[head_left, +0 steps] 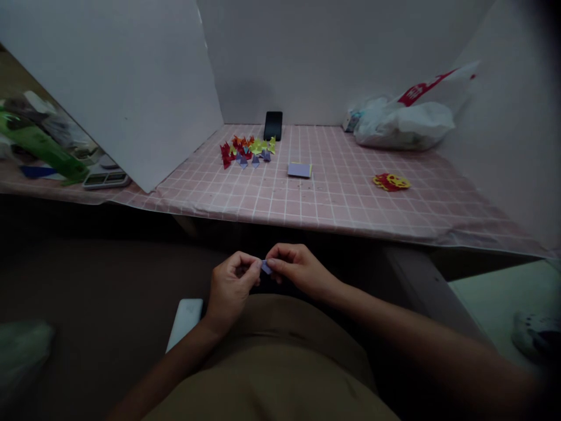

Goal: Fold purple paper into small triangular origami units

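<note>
Between my hands, above my lap, is a small folded piece of lavender paper (265, 267). My left hand (233, 285) pinches its left side between thumb and forefinger. From the other side, my right hand (302, 269) pinches its right edge with thumb and fingers. On the table ahead lies a cluster of small folded paper pieces (242, 153) in red, orange, yellow and lavender. To the right of them rests a small stack of paper sheets (300, 170), lavender on top with a yellow edge showing. The fingertips partly hide the held paper.
A pink checked tablecloth (342, 204) covers the table. A black phone (273, 126) leans near the back panel. A white plastic bag (403, 124) and red and yellow loops (391, 182) lie to the right. A white slab-shaped device (186, 321) is beside my left forearm.
</note>
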Demonstrator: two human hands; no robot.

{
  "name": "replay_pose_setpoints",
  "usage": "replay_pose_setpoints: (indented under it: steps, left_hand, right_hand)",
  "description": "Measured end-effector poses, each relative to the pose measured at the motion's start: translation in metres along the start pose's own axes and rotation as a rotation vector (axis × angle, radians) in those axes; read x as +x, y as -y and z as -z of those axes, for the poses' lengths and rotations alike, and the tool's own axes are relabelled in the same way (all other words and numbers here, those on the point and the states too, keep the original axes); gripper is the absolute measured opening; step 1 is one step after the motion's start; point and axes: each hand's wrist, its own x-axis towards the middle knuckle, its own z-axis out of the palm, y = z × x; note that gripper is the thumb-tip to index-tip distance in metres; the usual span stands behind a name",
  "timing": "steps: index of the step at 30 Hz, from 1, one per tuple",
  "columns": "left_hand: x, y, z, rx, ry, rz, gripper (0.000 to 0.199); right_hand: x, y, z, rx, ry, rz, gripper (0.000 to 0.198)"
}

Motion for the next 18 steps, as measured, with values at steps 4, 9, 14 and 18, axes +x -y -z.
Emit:
replay_pose_setpoints:
  steps: [4,9,14,18]
  left_hand:
    - [0.0029,0.0017,0.0002,-0.122,0.056,0.040,0.015]
    - [0.0036,-0.0007,0.0005,-0.207,0.090,0.085,0.014]
    - [0.0041,0.0007,0.0013,-0.215,0.072,0.095,0.015]
    - [0.0048,-0.0001,0.0020,-0.186,0.083,0.098,0.014]
  right_hand:
    - [-0.0007,-0.0002,-0.0009,0.016,-0.040,0.026,0.016]
    - [-0.0024,-0.0014,-0.0038,0.059,-0.062,0.054,0.017]
    - [-0.0022,-0.0022,-0.0053,0.087,-0.058,0.029,0.016]
    - [-0.0021,-0.0009,-0.0043,0.043,-0.019,-0.003,0.019]
